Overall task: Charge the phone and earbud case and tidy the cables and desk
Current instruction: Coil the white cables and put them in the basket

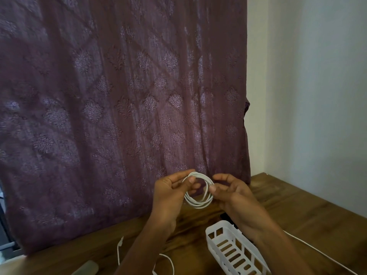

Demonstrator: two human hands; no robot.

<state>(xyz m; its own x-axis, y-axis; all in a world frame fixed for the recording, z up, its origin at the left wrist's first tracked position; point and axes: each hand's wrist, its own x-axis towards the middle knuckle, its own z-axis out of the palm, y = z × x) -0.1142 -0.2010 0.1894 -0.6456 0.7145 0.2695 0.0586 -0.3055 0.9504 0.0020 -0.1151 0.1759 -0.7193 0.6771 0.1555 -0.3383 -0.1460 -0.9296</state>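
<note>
A white cable [198,203] is wound into a small round coil and held up above the wooden desk [297,211]. My left hand [168,192] pinches the coil's left side with thumb and fingers. My right hand [232,191] grips its right side, thumb pressed on the loops. A second white cable [119,249] lies loose on the desk in front of me, its connector end pointing up. A dark object [225,216], partly hidden under my right wrist, lies on the desk; I cannot tell what it is.
A white slotted plastic basket [230,249] stands on the desk below my right forearm. Another white cable [309,245] runs across the desk at the right. A purple patterned curtain [119,96] hangs behind the desk, and a white wall [317,76] is at the right. A grey object [87,267] lies at the lower left.
</note>
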